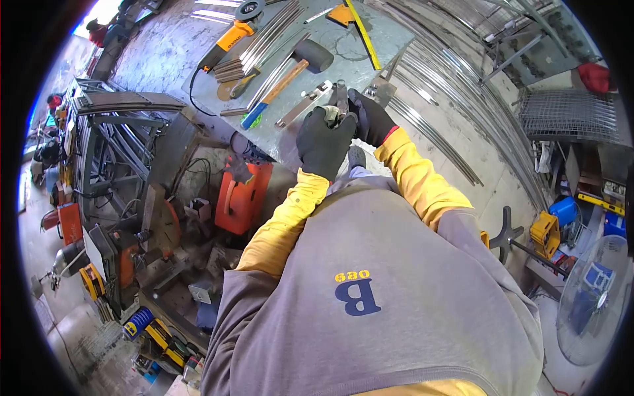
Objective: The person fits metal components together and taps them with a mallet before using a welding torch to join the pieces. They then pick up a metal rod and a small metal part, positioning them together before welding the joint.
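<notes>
My gloved left hand [325, 143] and right hand [372, 119] gripped a small metal piece [341, 92], fingers curled in, over the worktable's near edge [284, 144]. A rubber mallet [313, 56] lay just beyond.

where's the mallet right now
In the head view, the mallet lies on the worktable, upper centre, just beyond the left hand, with metal rods to its left.
</notes>
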A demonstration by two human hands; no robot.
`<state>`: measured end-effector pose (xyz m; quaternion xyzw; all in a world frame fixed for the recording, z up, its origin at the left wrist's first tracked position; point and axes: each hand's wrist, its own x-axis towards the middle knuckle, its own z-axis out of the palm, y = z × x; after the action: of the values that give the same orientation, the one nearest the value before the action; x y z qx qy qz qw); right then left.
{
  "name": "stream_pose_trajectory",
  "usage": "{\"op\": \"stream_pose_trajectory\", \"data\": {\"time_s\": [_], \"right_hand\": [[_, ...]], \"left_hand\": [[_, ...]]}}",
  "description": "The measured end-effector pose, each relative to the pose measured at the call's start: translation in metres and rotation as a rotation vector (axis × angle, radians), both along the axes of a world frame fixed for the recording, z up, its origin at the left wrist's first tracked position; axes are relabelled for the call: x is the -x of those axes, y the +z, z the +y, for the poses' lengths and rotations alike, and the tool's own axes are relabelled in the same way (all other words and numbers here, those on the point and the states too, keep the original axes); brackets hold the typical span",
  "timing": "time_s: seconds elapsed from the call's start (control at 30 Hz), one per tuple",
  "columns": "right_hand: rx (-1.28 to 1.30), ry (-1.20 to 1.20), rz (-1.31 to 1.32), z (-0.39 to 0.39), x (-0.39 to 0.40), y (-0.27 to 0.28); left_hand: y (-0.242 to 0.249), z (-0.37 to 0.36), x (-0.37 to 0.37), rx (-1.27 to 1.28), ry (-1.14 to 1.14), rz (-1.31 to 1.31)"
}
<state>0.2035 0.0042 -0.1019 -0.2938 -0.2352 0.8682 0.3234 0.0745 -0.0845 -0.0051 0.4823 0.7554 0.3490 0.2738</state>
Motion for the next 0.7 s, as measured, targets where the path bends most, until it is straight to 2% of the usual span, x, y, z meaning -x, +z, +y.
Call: {"op": "stream_pose_trajectory", "data": {"time_s": [0.03, 0.07, 0.13, 0.17, 0.2, 0.27, 0.3, 0.33, 0.37, 0.4, 0.43, 0.47, 0.53, 0.6, 0.67, 0.7], "right_hand": [[0.072, 0.013, 0.157, 0.001, 0.006, 0.002], [0.073, 0.021, 0.156, 0.001, 0.009, 0.006], [-0.762, -0.039, -0.178, 0.003, 0.012, 0.006], [-0.611, -0.031, -0.122, 0.009, 0.014, -0.005], [-0.611, -0.028, -0.121, 0.019, 0.016, -0.016], [-0.390, 0.027, 0.072, 0.040, 0.019, -0.029], [-0.071, 0.102, 0.319, 0.048, 0.017, -0.008], [-0.071, 0.104, 0.319, 0.050, 0.021, 0.020], [-0.017, -0.007, 0.243, 0.045, 0.029, 0.051], [0.037, -0.116, 0.167, 0.041, 0.035, 0.066], [0.096, 0.082, 0.470, 0.061, 0.035, 0.052], [0.095, 0.086, 0.472, 0.074, 0.030, 0.038], [-0.118, 0.128, 0.344, 0.081, 0.029, 0.042], [-0.063, 0.187, 0.426, 0.083, 0.031, 0.060], [-0.120, 0.056, 0.140, 0.077, 0.039, 0.082], [-0.204, 0.046, 0.126, 0.076, 0.041, 0.081]], "left_hand": [[0.005, 0.000, 0.001, 0.002, 0.009, -0.001], [0.009, 0.000, 0.002, -0.001, 0.003, -0.016], [0.011, 0.002, 0.006, -0.005, 0.005, -0.030], [0.011, 0.004, 0.009, -0.043, 0.003, -0.172], [0.011, 0.005, 0.011, -0.081, 0.000, -0.313], [0.014, 0.006, 0.013, -0.150, 0.001, -0.365], [0.009, 0.008, 0.016, -0.219, 0.037, -0.474], [0.004, 0.011, 0.020, -0.287, 0.074, -0.583], [0.003, 0.013, 0.029, -0.180, 0.054, -0.541], [0.007, 0.014, 0.033, -0.182, 0.056, -0.540], [0.017, 0.016, 0.036, -0.116, 0.024, -0.825], [0.028, 0.018, 0.037, -0.046, -0.012, -1.109], [0.046, 0.020, 0.035, -0.078, 0.016, -1.084], [0.059, 0.022, 0.032, -0.097, 0.000, -1.074], [0.071, 0.026, 0.033, -0.092, -0.039, -1.046], [0.073, 0.028, 0.033, -0.083, -0.080, -1.019]]}}
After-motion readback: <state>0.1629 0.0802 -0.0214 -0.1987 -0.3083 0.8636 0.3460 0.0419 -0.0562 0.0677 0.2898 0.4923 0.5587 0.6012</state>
